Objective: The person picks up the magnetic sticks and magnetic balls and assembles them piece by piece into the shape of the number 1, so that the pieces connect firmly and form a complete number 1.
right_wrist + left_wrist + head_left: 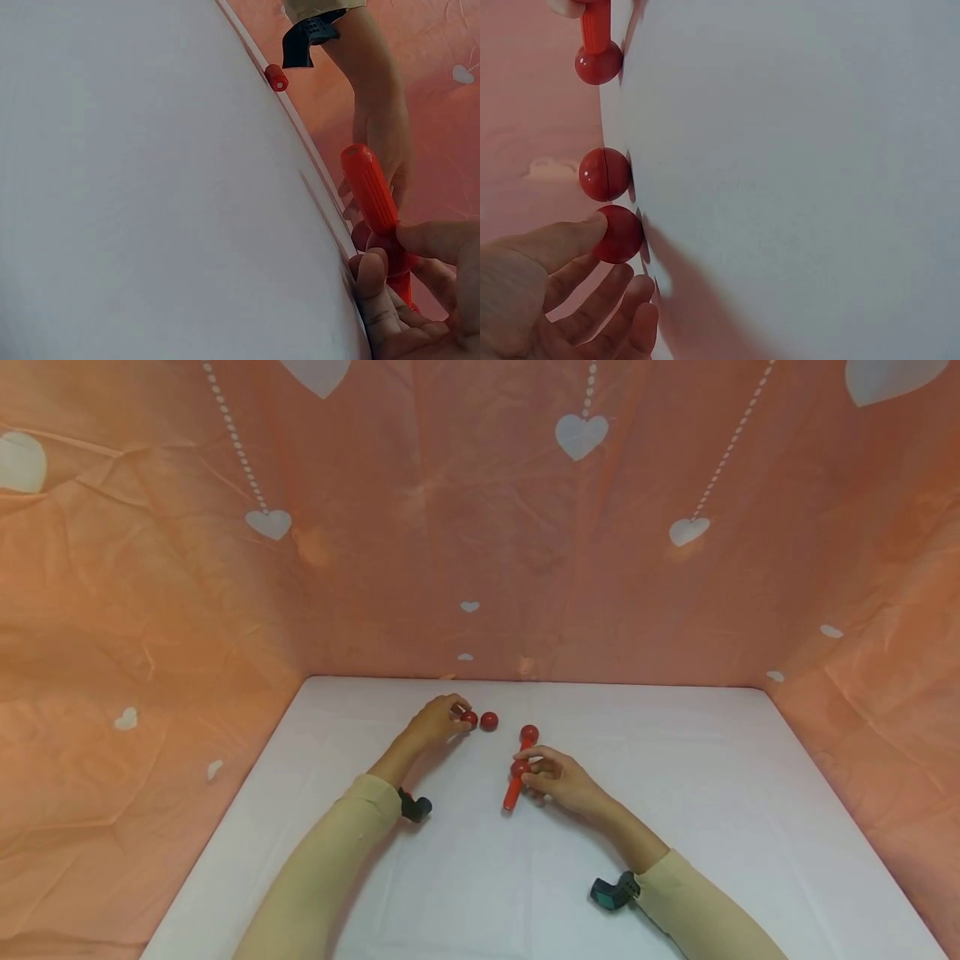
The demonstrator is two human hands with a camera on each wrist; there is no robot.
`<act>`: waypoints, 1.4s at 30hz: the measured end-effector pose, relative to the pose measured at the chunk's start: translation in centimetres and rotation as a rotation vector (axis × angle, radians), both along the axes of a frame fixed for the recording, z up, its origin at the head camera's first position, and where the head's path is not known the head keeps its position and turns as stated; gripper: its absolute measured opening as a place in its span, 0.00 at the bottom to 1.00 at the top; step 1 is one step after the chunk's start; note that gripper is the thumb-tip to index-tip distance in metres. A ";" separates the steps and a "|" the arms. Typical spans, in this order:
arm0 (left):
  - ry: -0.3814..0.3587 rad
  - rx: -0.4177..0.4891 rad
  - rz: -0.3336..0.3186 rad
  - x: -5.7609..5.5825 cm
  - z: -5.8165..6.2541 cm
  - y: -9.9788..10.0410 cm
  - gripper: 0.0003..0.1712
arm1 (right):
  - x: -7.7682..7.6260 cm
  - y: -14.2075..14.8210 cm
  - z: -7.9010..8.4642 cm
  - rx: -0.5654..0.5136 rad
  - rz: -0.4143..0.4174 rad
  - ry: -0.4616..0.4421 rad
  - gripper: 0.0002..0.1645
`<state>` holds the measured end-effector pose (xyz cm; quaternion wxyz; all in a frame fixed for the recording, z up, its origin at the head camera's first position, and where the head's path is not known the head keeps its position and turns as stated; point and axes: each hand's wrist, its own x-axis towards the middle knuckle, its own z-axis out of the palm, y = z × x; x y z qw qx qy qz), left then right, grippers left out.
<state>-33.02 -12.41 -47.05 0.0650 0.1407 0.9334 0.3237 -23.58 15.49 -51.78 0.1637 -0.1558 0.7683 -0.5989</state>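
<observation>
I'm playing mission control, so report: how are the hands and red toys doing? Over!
Left hand pinching a red ball. Right hand gripping the red ball-and-stick piece. Another red ball between them; no other obstruction visible.

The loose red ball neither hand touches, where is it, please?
In the head view, the loose red ball is near the table's far edge, just right of the ball in the left hand, and left of the red stick.

right hand (446, 300) pinches glossy red ball (397, 261) on ridged red stick (367, 184); beyond it, left hand (399, 169), short red cylinder (277, 77).
</observation>
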 end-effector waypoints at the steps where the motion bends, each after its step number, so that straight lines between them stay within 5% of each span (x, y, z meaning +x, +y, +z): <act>1: 0.001 -0.003 0.004 0.0 -0.1 0.0 0.19 | 0.0 0.0 0.0 0.000 -0.002 -0.002 0.25; 8: -0.012 -0.024 0.032 0.1 -0.3 -0.1 0.16 | 0.0 -0.1 -0.1 -0.002 0.006 0.005 0.25; 17: -0.063 0.063 0.068 0.9 0.0 -0.5 0.18 | 0.0 0.0 -0.1 -0.027 0.024 0.011 0.26; 26: -0.062 0.150 0.049 1.8 0.4 -1.0 0.20 | 0.1 0.2 0.1 -0.055 0.049 0.053 0.24; 42: -0.042 0.175 0.026 4.2 1.1 -0.9 0.19 | 0.1 0.1 0.0 -0.034 0.022 0.019 0.26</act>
